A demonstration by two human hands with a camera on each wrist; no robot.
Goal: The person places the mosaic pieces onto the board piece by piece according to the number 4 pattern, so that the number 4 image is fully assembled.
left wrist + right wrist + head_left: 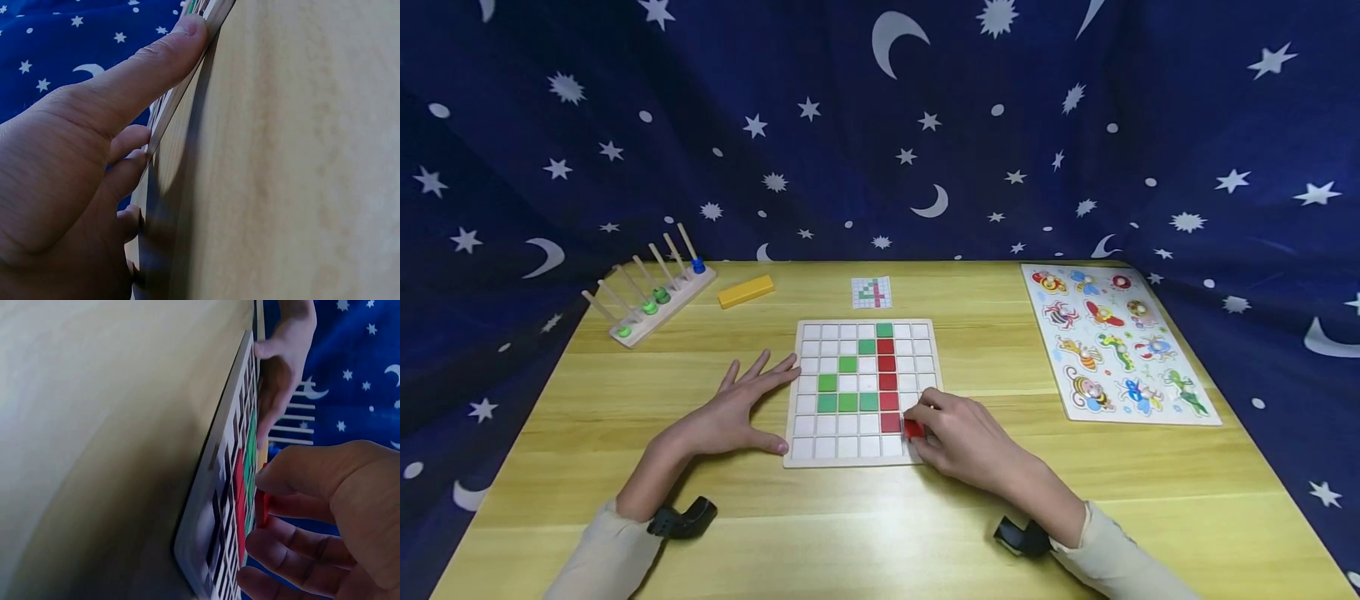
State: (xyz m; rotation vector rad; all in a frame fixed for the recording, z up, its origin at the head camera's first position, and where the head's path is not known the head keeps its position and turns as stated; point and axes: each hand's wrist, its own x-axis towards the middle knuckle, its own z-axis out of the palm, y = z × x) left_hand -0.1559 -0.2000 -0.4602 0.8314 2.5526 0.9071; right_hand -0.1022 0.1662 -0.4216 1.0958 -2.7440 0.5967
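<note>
On the table lies a square white grid board in a pale wooden frame. A column of red square tiles stands in it, with green tiles at its top and to its left. My right hand pinches a loose red tile between thumb and fingers, just right of the column's lower end. In the right wrist view this tile is tilted on edge over the board. My left hand has its fingers spread. Its thumb and fingertips touch the board's left edge.
A small pattern card lies behind the board. At the back left are a yellow block and a wooden peg stand with green and blue beads. A wooden insect puzzle lies at the right. A starry curtain hangs behind the table.
</note>
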